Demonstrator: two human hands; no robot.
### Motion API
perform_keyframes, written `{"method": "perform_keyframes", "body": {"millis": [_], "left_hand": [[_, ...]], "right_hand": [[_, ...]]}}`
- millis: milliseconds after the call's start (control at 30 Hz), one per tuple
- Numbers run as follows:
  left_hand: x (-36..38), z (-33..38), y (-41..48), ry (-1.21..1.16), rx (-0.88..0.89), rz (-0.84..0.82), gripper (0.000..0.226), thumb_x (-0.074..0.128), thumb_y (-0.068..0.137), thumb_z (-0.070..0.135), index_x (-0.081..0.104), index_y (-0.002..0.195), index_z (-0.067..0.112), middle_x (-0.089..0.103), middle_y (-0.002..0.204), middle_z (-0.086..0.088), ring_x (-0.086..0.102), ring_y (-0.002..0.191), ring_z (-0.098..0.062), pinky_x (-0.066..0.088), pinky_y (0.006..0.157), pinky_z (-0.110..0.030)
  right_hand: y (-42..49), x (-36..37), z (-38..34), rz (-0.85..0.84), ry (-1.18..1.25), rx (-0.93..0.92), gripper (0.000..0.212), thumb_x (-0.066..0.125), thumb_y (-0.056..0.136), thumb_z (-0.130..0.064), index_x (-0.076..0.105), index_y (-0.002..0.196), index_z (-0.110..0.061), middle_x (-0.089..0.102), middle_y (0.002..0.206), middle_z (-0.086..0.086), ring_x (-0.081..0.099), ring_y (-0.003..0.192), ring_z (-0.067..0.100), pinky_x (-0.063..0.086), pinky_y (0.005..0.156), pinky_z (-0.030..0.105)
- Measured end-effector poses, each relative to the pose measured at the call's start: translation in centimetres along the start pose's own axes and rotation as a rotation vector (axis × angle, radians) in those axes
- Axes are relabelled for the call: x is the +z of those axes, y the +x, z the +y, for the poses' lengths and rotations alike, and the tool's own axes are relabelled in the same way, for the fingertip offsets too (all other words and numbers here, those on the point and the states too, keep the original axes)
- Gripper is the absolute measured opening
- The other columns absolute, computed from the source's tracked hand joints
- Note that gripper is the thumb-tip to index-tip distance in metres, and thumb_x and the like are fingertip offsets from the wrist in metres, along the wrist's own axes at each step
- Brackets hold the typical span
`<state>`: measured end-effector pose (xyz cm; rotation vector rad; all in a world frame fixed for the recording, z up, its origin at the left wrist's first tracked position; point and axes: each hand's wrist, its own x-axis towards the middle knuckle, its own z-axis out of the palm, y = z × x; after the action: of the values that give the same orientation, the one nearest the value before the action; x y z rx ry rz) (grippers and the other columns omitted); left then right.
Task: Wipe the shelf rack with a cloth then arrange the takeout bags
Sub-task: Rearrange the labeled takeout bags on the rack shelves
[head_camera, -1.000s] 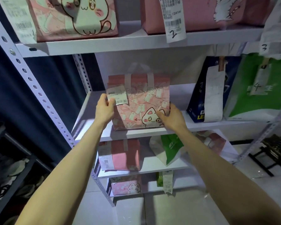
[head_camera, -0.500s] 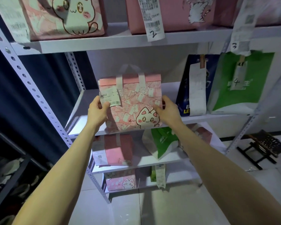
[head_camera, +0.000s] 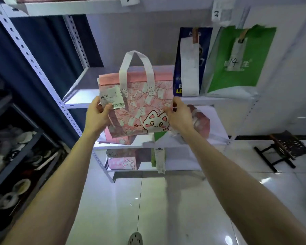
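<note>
I hold a pink takeout bag point(head_camera: 140, 105) with a cartoon cat, white handles and a paper receipt, in the air in front of the white shelf rack point(head_camera: 78, 96). My left hand point(head_camera: 97, 115) grips its left edge by the receipt. My right hand point(head_camera: 179, 116) grips its right edge. The bag hangs upright, off the shelf and below the level of the middle shelf board. A dark blue bag point(head_camera: 191, 62) and a green bag point(head_camera: 237, 59) marked 4 stand on that shelf at the right. No cloth is in view.
Lower shelves hold more pink bags point(head_camera: 122, 162) and a green bag point(head_camera: 159, 137). A dark rack with shoes point(head_camera: 16, 156) stands at the left. A small black folding stool point(head_camera: 286, 149) sits on the tiled floor at the right.
Both hands have lifted the pink bag off the middle shelf and drawn it toward me and downward. The view has tilted down, so the top shelf has nearly left the frame.
</note>
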<state>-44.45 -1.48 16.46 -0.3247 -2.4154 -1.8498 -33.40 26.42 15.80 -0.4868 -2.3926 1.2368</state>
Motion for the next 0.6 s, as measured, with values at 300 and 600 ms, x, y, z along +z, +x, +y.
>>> {"method": "perform_keyframes", "body": {"millis": [300,600], "left_hand": [[8.3,-6.3,-12.3,0.092,-0.229,-0.106,0.029,0.061,0.108,0.012,0.065,0.134,0.026,0.076,0.126,0.004,0.072,0.115,-0.019,0.062,0.099,-0.052],[16.4,-16.8,-17.9,0.247,-0.423,-0.329,0.033,0.057,0.109,0.01,0.061,0.141,0.018,0.074,0.128,-0.001,0.07,0.12,-0.03,0.057,0.104,-0.052]], "right_hand": [[-10.3,-3.1,12.7,-0.056,0.023,0.188,0.008,0.065,0.105,-0.022,0.058,0.101,-0.024,0.073,0.102,-0.007,0.07,0.092,0.019,0.06,0.077,0.038],[-16.3,-1.2,24.8,-0.101,-0.081,0.49,0.014,0.059,0.105,-0.021,0.054,0.091,-0.022,0.071,0.087,-0.002,0.069,0.082,0.027,0.06,0.067,0.047]]}}
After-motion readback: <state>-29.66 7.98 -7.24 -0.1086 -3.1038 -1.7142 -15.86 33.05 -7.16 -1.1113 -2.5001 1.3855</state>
